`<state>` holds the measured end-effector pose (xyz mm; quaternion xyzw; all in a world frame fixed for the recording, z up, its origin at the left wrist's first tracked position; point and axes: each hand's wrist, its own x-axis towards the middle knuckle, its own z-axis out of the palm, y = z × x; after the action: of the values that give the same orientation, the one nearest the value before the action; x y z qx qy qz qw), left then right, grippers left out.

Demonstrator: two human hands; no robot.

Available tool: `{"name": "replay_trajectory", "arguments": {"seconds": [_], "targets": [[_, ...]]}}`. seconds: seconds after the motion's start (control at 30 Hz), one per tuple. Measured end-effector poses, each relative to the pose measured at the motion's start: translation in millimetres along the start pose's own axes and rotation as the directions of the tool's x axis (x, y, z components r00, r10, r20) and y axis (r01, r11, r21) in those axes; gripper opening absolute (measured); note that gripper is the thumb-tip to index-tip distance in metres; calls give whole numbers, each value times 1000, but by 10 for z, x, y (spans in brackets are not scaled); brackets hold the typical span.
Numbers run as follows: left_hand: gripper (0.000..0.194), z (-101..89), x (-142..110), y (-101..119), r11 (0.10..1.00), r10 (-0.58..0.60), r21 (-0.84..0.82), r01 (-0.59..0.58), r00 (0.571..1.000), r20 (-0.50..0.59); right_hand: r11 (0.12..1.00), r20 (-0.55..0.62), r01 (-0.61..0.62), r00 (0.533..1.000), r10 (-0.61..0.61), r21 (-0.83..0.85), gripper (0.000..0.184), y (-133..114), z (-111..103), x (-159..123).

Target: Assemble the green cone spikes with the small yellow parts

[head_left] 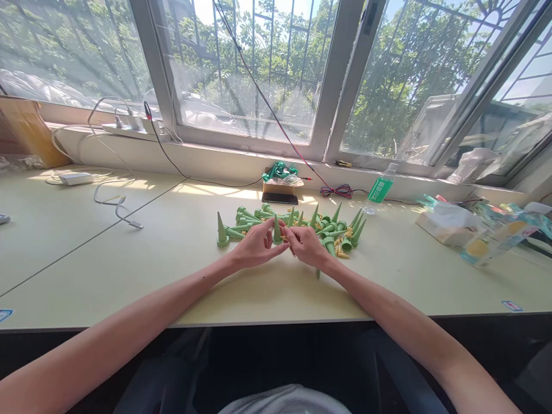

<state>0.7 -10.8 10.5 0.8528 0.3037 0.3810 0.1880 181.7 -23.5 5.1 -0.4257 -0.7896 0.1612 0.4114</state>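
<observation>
Here we have the left hand (259,244) holding a cone (276,231); the right hand's (304,244) grip we can't tell. Light, stiff, probably: we'd grip low.

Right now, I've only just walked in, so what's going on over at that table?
A person is handling green plastic spikes at the table. Their left hand curls around one upright green spike, and their right hand is close beside it; whether it holds anything is hidden. Around and beyond the hands are more green spikes, some upright and others lying down, with small yellow pieces scattered among those on the right.
</observation>
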Motion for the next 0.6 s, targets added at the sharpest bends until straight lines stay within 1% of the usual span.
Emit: {"name": "replay_trajectory", "arguments": {"seconds": [0.2,0.37,0.6], "targets": [[44,36,6,-67,997,5,71,-2,999,-36,993,58,-76,996,71,85,44,-47,-6,-13],[37,54,3,-111,997,16,83,-13,999,-40,992,76,-86,994,79,95,50,-59,2,-19],[29,47,7,-100,994,6,110,0,999,-50,980,116,-117,988,99,163,50,-28,2,-22]]}}
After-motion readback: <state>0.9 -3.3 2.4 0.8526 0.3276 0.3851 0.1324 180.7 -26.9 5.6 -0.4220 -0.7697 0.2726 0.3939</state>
